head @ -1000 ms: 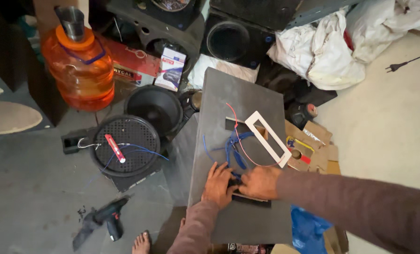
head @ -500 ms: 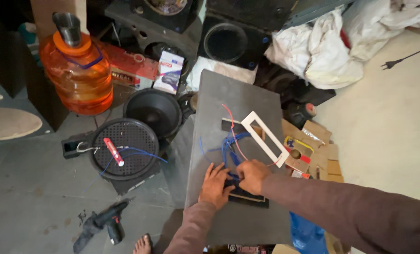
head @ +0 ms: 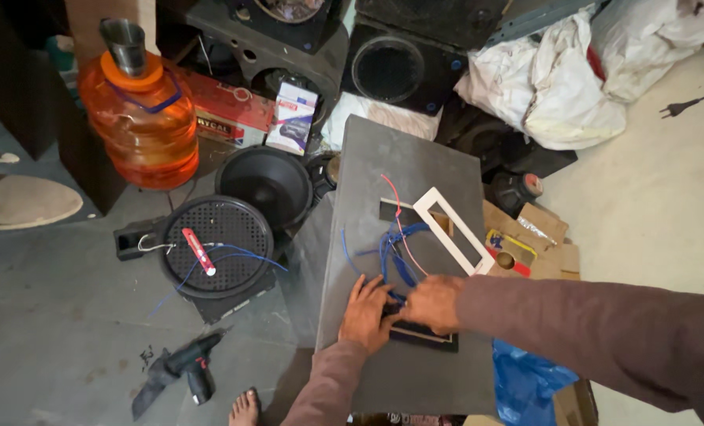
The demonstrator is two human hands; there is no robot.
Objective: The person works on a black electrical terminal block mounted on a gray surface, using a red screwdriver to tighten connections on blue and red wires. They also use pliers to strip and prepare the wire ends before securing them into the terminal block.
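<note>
The big grey speaker box [head: 415,181] lies flat on the floor and looks heavy and stiff. On it lies a white plastic frame [head: 452,229], light and easy to snap. Both hands press on a small black panel [head: 427,338] near the box's close end. The left hand [head: 367,313] lies flat; the right hand [head: 431,302] pinches thin, bendy blue wires [head: 391,256]. Hold them gently.

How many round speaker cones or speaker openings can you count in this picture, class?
4: a loose black speaker cone on the floor, a round black grille beside it, a cabinet opening behind the grey panel, and one opening cut off at the top edge. Clutter may hide more.
</note>
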